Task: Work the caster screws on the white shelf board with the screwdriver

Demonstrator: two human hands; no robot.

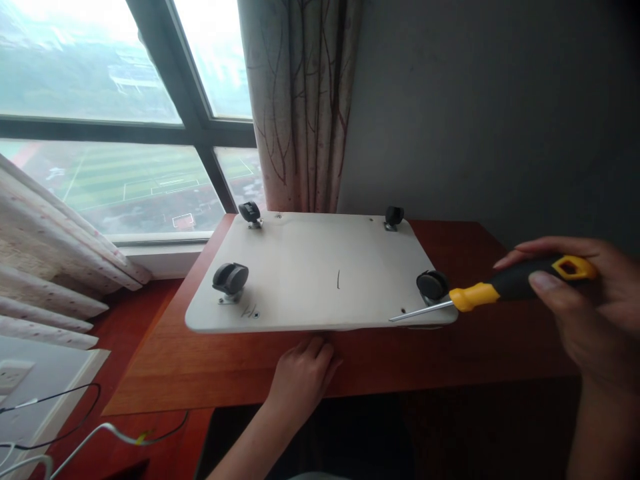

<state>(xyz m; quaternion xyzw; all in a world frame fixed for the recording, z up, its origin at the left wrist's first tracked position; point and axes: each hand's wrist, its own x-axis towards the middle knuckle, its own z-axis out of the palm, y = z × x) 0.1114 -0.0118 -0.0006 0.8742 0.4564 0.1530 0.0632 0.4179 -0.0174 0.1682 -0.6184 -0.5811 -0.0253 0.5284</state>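
My right hand point(595, 313), at the right, is closed round the black and yellow handle of a screwdriver point(515, 280). Its metal shaft points left, and the tip appears over the front right of a white board point(320, 267), near a small dark hole. Whether tip and board touch I cannot tell. My left hand point(303, 373) is curled at the middle of the board's front edge, with its fingertips hidden. Black caster wheels stand up near the board's corners: front left point(230, 279), front right point(433, 287), back left point(250, 212) and back right point(394, 217).
Beneath the board is a reddish-brown wooden table point(200, 363). A window point(90, 180) and patterned curtains point(305, 100) are behind and to the left; a grey wall point(475, 113) rises at the back right. Cables point(115, 430) run at the lower left, near a wall socket point(15, 377).
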